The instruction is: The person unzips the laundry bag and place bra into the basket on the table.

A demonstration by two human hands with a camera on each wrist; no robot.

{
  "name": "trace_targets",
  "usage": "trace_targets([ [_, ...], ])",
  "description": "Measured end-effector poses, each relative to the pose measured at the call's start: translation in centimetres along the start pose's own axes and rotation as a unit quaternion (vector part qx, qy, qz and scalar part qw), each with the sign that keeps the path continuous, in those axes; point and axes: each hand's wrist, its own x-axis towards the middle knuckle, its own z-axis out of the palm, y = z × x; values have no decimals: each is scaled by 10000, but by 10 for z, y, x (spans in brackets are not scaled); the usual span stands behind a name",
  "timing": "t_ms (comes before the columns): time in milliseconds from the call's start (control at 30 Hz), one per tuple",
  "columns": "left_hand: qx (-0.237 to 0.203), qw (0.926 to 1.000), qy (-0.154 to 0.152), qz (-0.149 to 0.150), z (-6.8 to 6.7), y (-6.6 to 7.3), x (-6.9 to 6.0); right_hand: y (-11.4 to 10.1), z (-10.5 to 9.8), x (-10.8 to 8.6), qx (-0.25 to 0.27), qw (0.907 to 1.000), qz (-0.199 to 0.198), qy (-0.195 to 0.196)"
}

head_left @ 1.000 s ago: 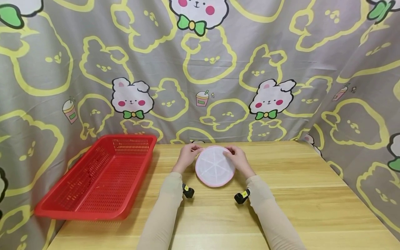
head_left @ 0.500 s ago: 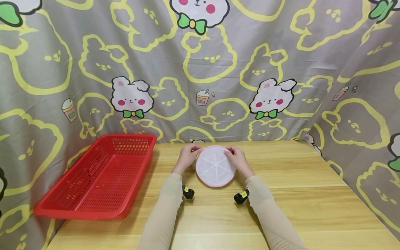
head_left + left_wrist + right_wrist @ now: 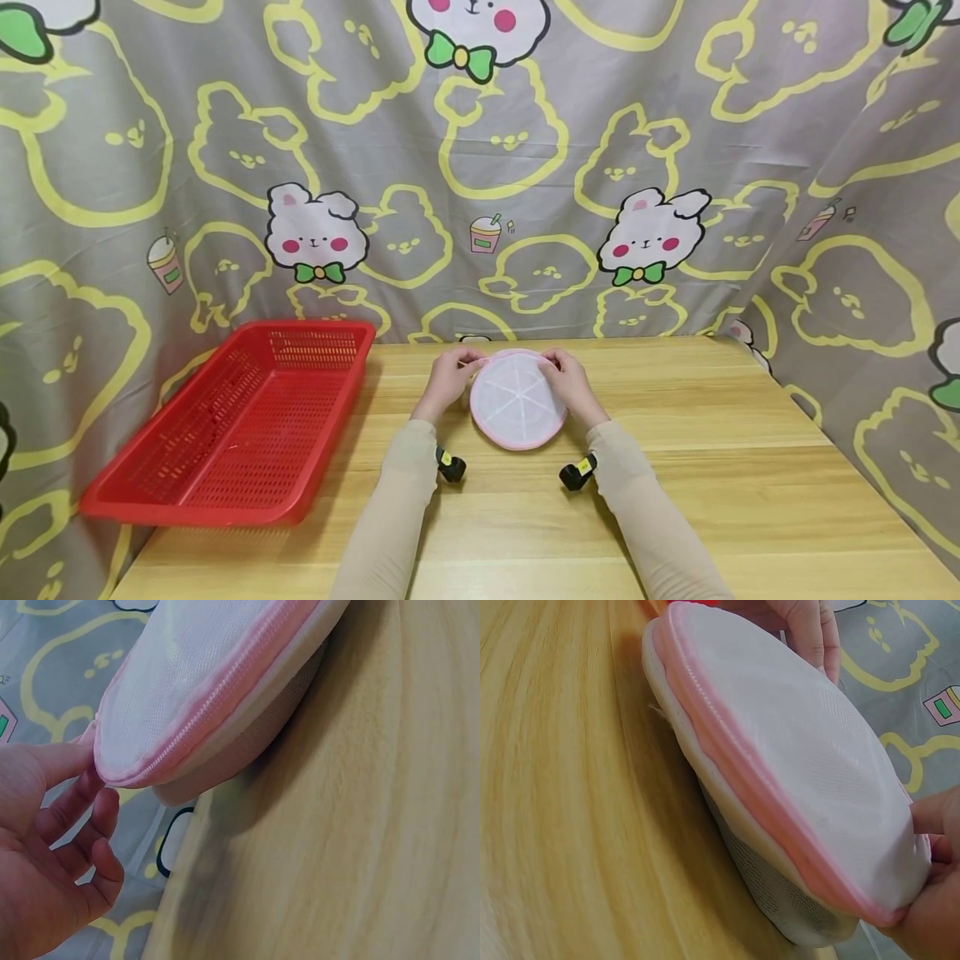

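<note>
Only a little, the bottom of the round white bag [image 3: 517, 408] slides right since a second ago. I see the left hand [image 3: 450, 375] pinching its far left edge and the right hand [image 3: 572, 385] pinching its far right edge. It tips over the wooden table [image 3: 517, 533], right of the red basket [image 3: 202, 515].

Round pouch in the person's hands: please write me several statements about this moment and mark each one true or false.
1. The left hand and right hand both grip the edge of the round pouch. True.
2. The pouch has blue trim. False: the trim is pink.
3. A zipper runs along the pouch's edge. True.
4. The pouch lies inside the basket. False: it is outside, over the wooden table.
5. The red basket stands to the person's left. True.
</note>
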Motion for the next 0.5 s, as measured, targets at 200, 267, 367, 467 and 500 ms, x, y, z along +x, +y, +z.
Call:
trace_targets([
  [200, 35, 10000, 12, -39, 1, -1, -3, 2, 0, 0, 3, 10000, 33, 17],
  [267, 9, 10000, 27, -56, 1, -1, -3, 2, 0, -1, 15, 10000, 31, 40],
  [367, -44, 10000, 58, -62, 2, -1, -4, 2, 0, -1, 16, 10000, 22, 75],
  [467, -68, 9999, 92, -57, 2, 0, -5, 2, 0, -1, 37, 10000, 16, 66],
  [500, -69, 9999, 98, -59, 2, 0, -5, 2, 0, -1, 21, 10000, 11, 59],
])
